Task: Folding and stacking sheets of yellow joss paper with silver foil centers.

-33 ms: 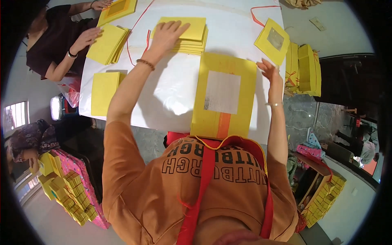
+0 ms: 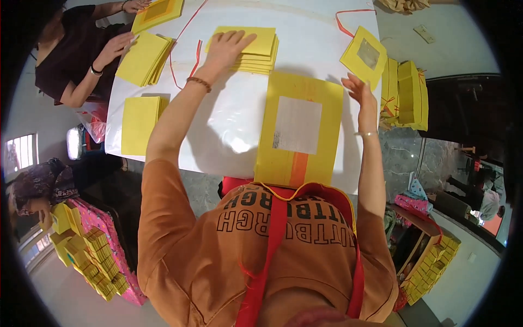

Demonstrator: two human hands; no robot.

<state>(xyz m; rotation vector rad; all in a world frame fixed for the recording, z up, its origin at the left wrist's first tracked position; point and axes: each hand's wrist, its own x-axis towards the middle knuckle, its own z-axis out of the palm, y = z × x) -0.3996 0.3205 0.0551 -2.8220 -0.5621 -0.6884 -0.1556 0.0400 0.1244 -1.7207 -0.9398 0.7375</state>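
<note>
My left hand point(image 2: 226, 50) lies over the far stack of yellow folded paper pieces point(image 2: 256, 62), fingers stretched out across its top. The stack's layers show as steps along its near side. Close to my body lies a larger yellow paper packet point(image 2: 327, 131) with a pale rectangular patch and an orange strip. Just past its right edge, my right hand point(image 2: 360, 90) is raised with fingers apart and nothing visible in them. Beyond that hand, near the right table edge, is another yellow piece point(image 2: 353, 53) with a silvery window and a red ribbon point(image 2: 339, 22).
A co-worker's hand point(image 2: 115, 46) rests on a yellow stack point(image 2: 139, 60) at left; another stack point(image 2: 136, 125) sits nearer me. Red string point(image 2: 173, 54) crosses the white table point(image 2: 210, 147). Yellow bundles point(image 2: 411, 92) stand at right. At lower left, a person is beside more bundles point(image 2: 98, 256).
My left hand and the top of the stack under it have shifted very slightly toward me and to the right. Otherwise the scene looks the same.
</note>
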